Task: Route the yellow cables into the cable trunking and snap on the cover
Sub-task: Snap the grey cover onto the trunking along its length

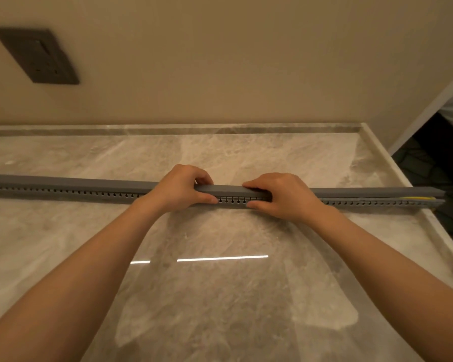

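A long grey slotted cable trunking [68,195] lies across the marble counter from the left edge to the right rim. A grey cover [63,184] sits along its top. My left hand [181,188] grips trunking and cover near the middle, fingers curled over the top and thumb on the slotted front. My right hand [280,197] grips them the same way just to the right. At the right end the cover stands slightly raised, and the yellow cables [417,198] show in the gap there.
The marble counter [220,283] has a raised rim at the back and right. A beige wall behind carries a dark socket plate [38,57]. Past the counter's right rim lies a dark floor area [450,178].
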`<state>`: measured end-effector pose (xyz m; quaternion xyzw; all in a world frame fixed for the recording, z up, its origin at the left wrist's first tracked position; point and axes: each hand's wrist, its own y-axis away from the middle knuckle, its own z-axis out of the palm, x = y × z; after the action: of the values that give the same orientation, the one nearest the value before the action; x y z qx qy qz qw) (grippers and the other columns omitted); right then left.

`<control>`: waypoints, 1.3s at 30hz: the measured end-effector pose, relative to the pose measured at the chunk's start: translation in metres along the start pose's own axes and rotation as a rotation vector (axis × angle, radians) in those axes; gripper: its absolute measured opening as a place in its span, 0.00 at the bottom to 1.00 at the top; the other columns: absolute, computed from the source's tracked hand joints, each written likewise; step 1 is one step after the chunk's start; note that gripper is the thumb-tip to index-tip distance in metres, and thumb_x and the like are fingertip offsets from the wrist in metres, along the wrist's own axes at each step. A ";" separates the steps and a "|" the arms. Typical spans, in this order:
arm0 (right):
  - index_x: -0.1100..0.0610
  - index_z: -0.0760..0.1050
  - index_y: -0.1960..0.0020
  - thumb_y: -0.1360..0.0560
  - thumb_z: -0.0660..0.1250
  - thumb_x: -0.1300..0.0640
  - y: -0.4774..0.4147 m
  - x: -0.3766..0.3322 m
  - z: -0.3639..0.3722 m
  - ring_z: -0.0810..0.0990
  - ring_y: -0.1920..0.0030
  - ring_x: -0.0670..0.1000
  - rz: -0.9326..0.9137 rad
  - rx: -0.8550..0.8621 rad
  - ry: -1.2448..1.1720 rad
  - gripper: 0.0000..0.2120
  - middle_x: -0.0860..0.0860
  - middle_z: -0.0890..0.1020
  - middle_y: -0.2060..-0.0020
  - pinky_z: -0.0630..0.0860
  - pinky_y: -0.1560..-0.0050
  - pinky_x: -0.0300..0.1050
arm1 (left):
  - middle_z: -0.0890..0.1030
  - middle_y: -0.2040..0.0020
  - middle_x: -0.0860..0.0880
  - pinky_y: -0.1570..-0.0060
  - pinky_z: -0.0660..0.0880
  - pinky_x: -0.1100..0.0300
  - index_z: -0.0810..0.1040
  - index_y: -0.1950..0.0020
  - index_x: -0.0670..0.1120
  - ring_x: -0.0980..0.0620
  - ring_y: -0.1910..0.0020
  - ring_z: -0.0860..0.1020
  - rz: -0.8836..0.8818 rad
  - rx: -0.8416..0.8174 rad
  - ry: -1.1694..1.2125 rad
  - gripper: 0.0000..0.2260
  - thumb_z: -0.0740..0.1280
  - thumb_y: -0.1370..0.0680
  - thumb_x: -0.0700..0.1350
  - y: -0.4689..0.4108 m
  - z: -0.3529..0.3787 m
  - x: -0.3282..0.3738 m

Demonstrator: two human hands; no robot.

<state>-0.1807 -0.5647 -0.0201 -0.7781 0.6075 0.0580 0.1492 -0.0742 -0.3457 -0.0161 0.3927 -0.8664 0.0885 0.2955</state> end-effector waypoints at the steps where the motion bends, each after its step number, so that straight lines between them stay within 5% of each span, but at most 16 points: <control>1: 0.51 0.74 0.37 0.28 0.68 0.47 0.004 0.000 0.000 0.79 0.49 0.50 -0.012 0.013 0.027 0.21 0.48 0.82 0.48 0.77 0.53 0.48 | 0.80 0.59 0.55 0.60 0.72 0.67 0.82 0.52 0.49 0.59 0.59 0.76 -0.006 -0.001 0.005 0.14 0.77 0.34 0.51 0.000 0.000 0.001; 11: 0.63 0.76 0.42 0.38 0.70 0.73 0.055 0.032 -0.014 0.82 0.56 0.59 -0.111 0.179 0.212 0.25 0.57 0.83 0.50 0.79 0.64 0.52 | 0.81 0.60 0.56 0.61 0.72 0.68 0.83 0.53 0.50 0.59 0.59 0.78 -0.060 -0.057 0.032 0.12 0.77 0.35 0.50 -0.003 -0.006 0.003; 17: 0.64 0.80 0.51 0.38 0.73 0.71 0.092 0.061 -0.025 0.81 0.61 0.60 0.019 0.389 0.340 0.16 0.59 0.83 0.58 0.78 0.66 0.52 | 0.83 0.61 0.57 0.64 0.71 0.71 0.84 0.55 0.52 0.60 0.61 0.80 -0.110 -0.091 0.046 0.12 0.78 0.37 0.49 -0.008 -0.010 0.002; 23: 0.62 0.82 0.55 0.38 0.73 0.70 0.099 0.063 -0.018 0.80 0.67 0.57 0.012 0.569 0.356 0.12 0.55 0.84 0.64 0.77 0.70 0.46 | 0.85 0.61 0.55 0.58 0.78 0.60 0.85 0.59 0.54 0.56 0.61 0.81 -0.156 -0.146 0.008 0.10 0.79 0.38 0.49 -0.013 -0.016 0.009; 29: 0.60 0.83 0.58 0.42 0.71 0.72 0.095 0.069 -0.021 0.79 0.70 0.56 0.008 0.587 0.302 0.15 0.54 0.83 0.69 0.75 0.75 0.44 | 0.84 0.64 0.55 0.62 0.76 0.62 0.85 0.56 0.51 0.57 0.62 0.80 -0.188 -0.230 -0.263 0.09 0.77 0.35 0.49 -0.022 -0.022 0.032; 34: 0.61 0.82 0.60 0.41 0.71 0.70 0.093 0.071 -0.025 0.79 0.71 0.55 -0.021 0.572 0.283 0.11 0.54 0.82 0.70 0.74 0.78 0.44 | 0.83 0.58 0.49 0.54 0.78 0.50 0.83 0.52 0.48 0.50 0.57 0.79 -0.075 -0.211 -0.457 0.13 0.72 0.31 0.54 -0.024 0.002 0.077; 39: 0.60 0.81 0.62 0.37 0.71 0.67 0.093 0.075 -0.028 0.78 0.71 0.55 -0.064 0.559 0.315 0.06 0.53 0.80 0.72 0.70 0.79 0.43 | 0.77 0.52 0.49 0.56 0.73 0.53 0.77 0.45 0.48 0.50 0.55 0.73 0.147 -0.127 -0.415 0.15 0.63 0.24 0.57 -0.031 0.055 0.124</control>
<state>-0.2536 -0.6630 -0.0292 -0.7251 0.5908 -0.2366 0.2630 -0.1407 -0.4659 0.0090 0.3188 -0.9387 -0.0275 0.1280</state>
